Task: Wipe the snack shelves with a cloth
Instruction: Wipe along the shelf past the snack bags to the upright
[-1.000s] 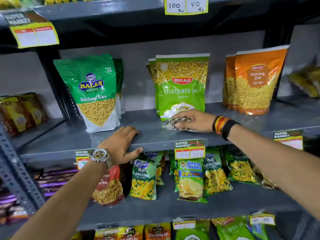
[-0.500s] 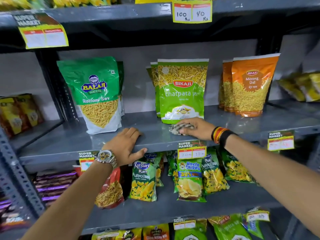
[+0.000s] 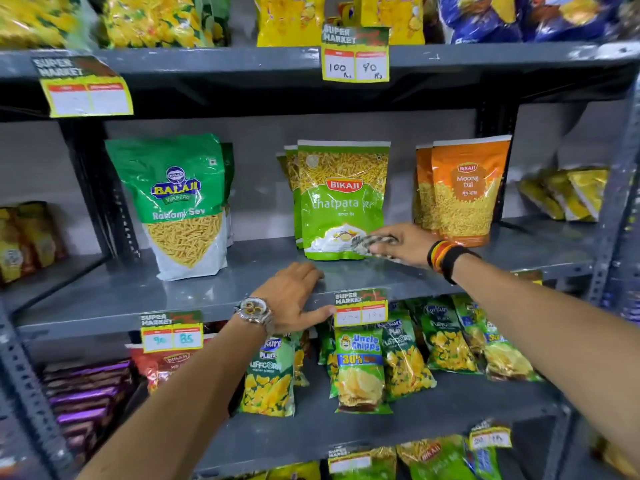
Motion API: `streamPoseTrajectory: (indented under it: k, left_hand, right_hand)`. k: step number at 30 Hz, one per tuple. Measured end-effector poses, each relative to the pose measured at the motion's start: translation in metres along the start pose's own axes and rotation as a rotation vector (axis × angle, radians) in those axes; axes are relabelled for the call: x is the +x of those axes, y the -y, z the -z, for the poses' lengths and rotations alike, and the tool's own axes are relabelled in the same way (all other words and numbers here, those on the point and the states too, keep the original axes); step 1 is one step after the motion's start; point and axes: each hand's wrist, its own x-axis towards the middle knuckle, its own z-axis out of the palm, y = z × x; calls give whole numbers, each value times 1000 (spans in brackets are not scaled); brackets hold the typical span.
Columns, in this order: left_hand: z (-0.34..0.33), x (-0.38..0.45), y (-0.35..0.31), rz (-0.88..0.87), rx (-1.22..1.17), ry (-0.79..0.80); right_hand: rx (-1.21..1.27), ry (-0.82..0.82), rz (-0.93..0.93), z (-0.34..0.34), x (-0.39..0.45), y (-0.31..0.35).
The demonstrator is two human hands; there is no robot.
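Note:
A grey metal shelf (image 3: 138, 292) runs across the middle of the head view. My right hand (image 3: 405, 242) is closed on a bunched checked cloth (image 3: 367, 244) and presses it against the lower right corner of the green Bikaji Chatpata Sev bag (image 3: 341, 199). My left hand (image 3: 294, 296), with a wristwatch, lies flat and open on the shelf's front edge, thumb hooked under the lip beside a price tag (image 3: 360, 308).
A green Balaji Ratlami Sev bag (image 3: 180, 206) stands at the left of the shelf, orange Moong Dal bags (image 3: 464, 188) at the right. Puffcorn and Uncle Chipps packets (image 3: 360, 368) fill the shelf below. A shelf of yellow packets (image 3: 291, 19) hangs above. Dark uprights flank the bay.
My right hand has carried the cloth to the right and up, from the shelf in front of the Chatpata bag to its lower right corner. My view has tilted upward.

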Motion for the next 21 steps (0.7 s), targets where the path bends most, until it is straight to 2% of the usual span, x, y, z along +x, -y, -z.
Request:
streamPoseTrajectory:
  k: [7, 11, 18, 21]
  left_hand:
    - [-18, 23, -19, 20, -40, -12]
    - [-20, 23, -21, 11, -22, -45]
    - [-19, 20, -28, 16, 0, -68]
    - [-17, 22, -28, 34, 8, -46]
  right_hand:
    - [-119, 49, 44, -17, 35, -53]
    - [11, 78, 80, -21, 36, -67]
    - [-24, 309, 255, 24, -25, -56]
    - [37, 179, 221, 42, -17, -62]
